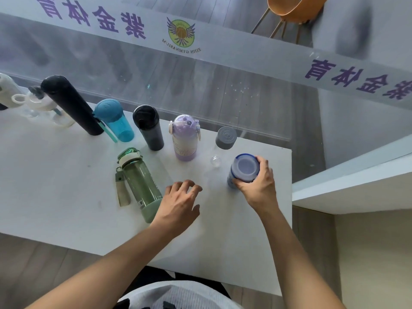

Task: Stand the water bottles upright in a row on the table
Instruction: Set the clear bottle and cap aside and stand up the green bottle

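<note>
While green bottle (139,182) lies flat: R grip (258,181) round upright blue-rimmed bottle (244,168), L grip (180,201) open, empty.

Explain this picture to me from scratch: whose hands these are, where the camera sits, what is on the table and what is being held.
One picture, from a camera worn on a person's head, looking down at their bare hands. The white table carries a row of upright bottles along its far edge, among them a tall black flask, a blue bottle and a lilac bottle. A green bottle stands nearer, out of the row. The right hand grips a blue-rimmed bottle. The left hand hovers open, holding nothing.
</note>
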Motion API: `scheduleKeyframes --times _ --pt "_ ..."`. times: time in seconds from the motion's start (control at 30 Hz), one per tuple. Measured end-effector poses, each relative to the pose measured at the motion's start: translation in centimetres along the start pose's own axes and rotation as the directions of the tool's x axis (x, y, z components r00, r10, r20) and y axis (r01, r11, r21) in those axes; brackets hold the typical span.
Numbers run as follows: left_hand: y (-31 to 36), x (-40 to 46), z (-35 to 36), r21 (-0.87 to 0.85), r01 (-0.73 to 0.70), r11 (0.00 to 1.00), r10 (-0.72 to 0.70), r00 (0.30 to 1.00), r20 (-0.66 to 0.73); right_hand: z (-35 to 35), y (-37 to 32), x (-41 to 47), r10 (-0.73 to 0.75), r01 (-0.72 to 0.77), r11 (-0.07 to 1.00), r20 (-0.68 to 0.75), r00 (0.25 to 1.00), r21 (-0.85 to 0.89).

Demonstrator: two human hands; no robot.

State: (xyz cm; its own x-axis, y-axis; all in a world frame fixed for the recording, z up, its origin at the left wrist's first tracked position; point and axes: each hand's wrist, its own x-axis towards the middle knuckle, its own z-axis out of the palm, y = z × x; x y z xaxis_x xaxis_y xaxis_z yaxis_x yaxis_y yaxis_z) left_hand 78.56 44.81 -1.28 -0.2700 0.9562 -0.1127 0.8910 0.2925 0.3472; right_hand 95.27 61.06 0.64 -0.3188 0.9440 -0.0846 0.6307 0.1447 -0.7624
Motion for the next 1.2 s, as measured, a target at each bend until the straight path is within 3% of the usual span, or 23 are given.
scheduleKeyframes --times 0.43,1.03,1.2 --pt "-0.9 -0.7 -1.1 0.002 0.062 0.998 -0.062 0.998 -0.027 -1.6 1.7 5.9 0.047 -0.045 0.999 -0.061 0.997 0.023" --pt "-2.3 -0.9 -1.8 0.025 0.127 0.992 -0.127 0.992 0.0 -2.0 2.2 6.0 0.089 -0.09 0.996 -0.062 0.994 -0.018" --pt "-4.1 -1.5 -1.7 0.011 0.225 0.974 -0.225 0.974 0.014 -2.3 2.2 2.6 0.064 -0.081 0.994 -0.201 0.977 -0.078"
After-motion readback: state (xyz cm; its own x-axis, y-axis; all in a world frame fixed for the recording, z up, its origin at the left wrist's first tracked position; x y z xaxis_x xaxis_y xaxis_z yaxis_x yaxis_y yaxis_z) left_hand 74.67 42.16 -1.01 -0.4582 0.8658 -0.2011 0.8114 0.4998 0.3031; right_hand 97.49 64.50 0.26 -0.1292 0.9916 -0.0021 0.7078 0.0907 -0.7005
